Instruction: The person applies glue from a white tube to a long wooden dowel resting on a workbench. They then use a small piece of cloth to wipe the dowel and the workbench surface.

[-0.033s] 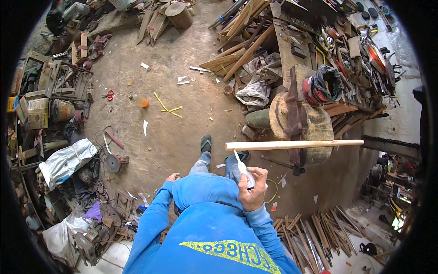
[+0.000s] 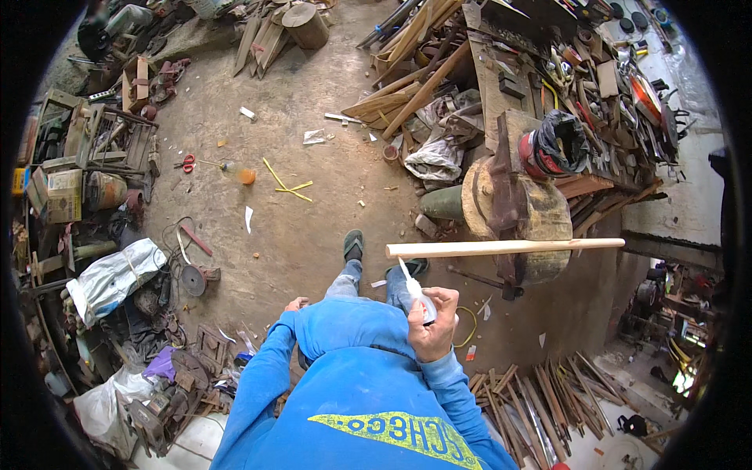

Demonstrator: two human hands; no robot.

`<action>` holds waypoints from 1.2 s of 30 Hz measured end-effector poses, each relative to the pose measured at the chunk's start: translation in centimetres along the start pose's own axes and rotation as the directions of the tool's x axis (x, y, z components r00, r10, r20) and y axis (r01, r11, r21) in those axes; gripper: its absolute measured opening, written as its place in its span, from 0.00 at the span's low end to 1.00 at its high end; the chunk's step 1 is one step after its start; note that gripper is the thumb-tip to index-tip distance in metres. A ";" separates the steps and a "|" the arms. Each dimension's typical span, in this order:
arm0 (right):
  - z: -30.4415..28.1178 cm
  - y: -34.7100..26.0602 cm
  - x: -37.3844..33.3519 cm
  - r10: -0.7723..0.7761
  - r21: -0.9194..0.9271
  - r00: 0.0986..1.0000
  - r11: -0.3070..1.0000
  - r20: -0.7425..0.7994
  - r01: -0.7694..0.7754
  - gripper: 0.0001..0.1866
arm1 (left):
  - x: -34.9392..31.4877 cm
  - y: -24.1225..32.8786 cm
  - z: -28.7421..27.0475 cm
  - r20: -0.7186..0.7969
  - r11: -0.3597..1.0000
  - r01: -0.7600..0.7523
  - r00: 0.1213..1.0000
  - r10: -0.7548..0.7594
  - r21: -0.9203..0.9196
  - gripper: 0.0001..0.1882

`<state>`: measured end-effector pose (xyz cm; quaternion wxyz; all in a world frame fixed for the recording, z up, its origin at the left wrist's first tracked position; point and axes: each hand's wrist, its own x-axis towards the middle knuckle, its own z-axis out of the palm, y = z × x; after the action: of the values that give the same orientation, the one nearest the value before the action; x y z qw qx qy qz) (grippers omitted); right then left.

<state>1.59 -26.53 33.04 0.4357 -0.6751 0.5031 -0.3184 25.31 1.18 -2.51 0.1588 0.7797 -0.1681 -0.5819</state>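
My right hand (image 2: 433, 325) is closed around a small white squeeze bottle (image 2: 428, 307) with a long thin nozzle. The nozzle points up toward the near left end of a pale wooden stick (image 2: 470, 248); its tip is at or just below the stick's lower edge, and I cannot tell whether they touch. The stick lies level across a wooden stump (image 2: 542, 215) with a rusty metal piece on it, and its left end juts out over the floor. At my left leg rests my left hand (image 2: 298, 303), mostly hidden by the sleeve, so its grip cannot be made out.
A red bucket with a black liner (image 2: 554, 145) stands beyond the stump. Scrap wood (image 2: 415, 102) leans at the workbench, and more sticks (image 2: 540, 399) lie at lower right. Red scissors (image 2: 188, 163), yellow strips (image 2: 286, 184) and a wrapped white bundle (image 2: 117, 278) lie to the left.
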 end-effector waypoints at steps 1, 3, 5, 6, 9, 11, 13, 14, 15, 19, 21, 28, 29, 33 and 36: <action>0.2 -0.1 -0.1 0.021 0.009 1.000 1.000 0.019 -0.021 0.16 | 0.2 -0.3 0.0 0.009 1.000 -0.003 1.000 0.003 0.008 0.22; 0.6 -0.2 -0.2 0.020 0.033 1.000 0.999 0.020 -0.020 0.17 | 0.5 -0.6 -0.4 -0.005 0.999 0.054 0.999 -0.054 -0.002 0.21; 0.8 -0.3 -0.2 0.003 0.009 1.000 1.000 0.014 -0.003 0.17 | 0.8 -0.7 -0.8 -0.033 0.997 0.077 0.997 -0.076 0.000 0.20; 0.8 -0.4 -0.1 0.000 0.009 1.000 1.000 0.008 0.000 0.17 | 0.9 -0.7 -1.0 -0.055 0.998 0.068 0.996 -0.068 0.008 0.20; 1.0 -0.5 0.0 -0.012 -0.038 1.000 0.999 0.014 0.012 0.17 | 1.1 -0.4 -1.5 -0.101 0.996 0.075 0.992 -0.079 -0.052 0.19; 1.0 -0.6 0.0 -0.034 -0.060 0.999 0.998 0.013 0.035 0.17 | 1.2 -0.1 -1.7 -0.118 0.992 0.075 0.989 -0.087 -0.098 0.19; 1.1 -0.6 -0.1 -0.028 -0.071 1.000 0.997 -0.009 0.027 0.17 | 1.1 0.4 -1.7 -0.119 0.984 0.097 0.986 -0.115 -0.147 0.18; 1.1 -0.6 0.0 -0.024 -0.073 0.999 0.997 -0.027 0.022 0.17 | 1.0 0.7 -1.8 -0.126 0.990 0.070 0.988 -0.086 -0.122 0.18; 1.1 -0.6 0.0 -0.031 -0.053 0.998 0.998 -0.055 0.028 0.18 | 0.8 0.9 -1.8 -0.121 0.990 0.077 0.988 -0.091 -0.119 0.18; 0.9 -0.8 0.1 -0.099 -0.107 0.995 0.989 -0.004 0.098 0.16 | 0.3 1.8 -1.7 -0.116 0.996 0.084 0.990 -0.085 -0.017 0.18; 0.8 -1.0 0.2 -0.079 -0.119 0.997 0.990 -0.014 0.077 0.15 | 0.2 1.8 -1.6 -0.105 0.997 0.069 0.992 -0.070 -0.018 0.19; 0.5 -1.7 0.6 -0.085 -0.098 0.995 0.991 0.048 0.089 0.16 | 0.4 0.7 -1.0 -0.059 0.988 0.080 0.994 -0.089 -0.135 0.20; 0.5 -1.7 0.6 -0.063 -0.102 0.997 0.992 0.050 0.068 0.15 | 0.4 0.5 -1.0 -0.070 0.993 0.044 0.996 -0.052 -0.107 0.20; -0.2 -1.4 1.0 -0.034 -0.130 0.997 0.991 -0.065 0.026 0.16 | 0.6 0.2 -0.9 -0.085 0.994 0.036 0.995 -0.045 -0.102 0.20; -1.4 -1.2 1.1 0.025 -0.119 0.996 0.992 -0.088 -0.036 0.15 | 0.8 0.3 -0.6 -0.089 0.996 0.051 0.994 -0.058 -0.079 0.20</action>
<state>1.18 -27.85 34.67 0.3769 -0.6781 0.5499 -0.3094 26.12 0.60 -2.88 0.1803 0.8029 -0.1169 -0.5560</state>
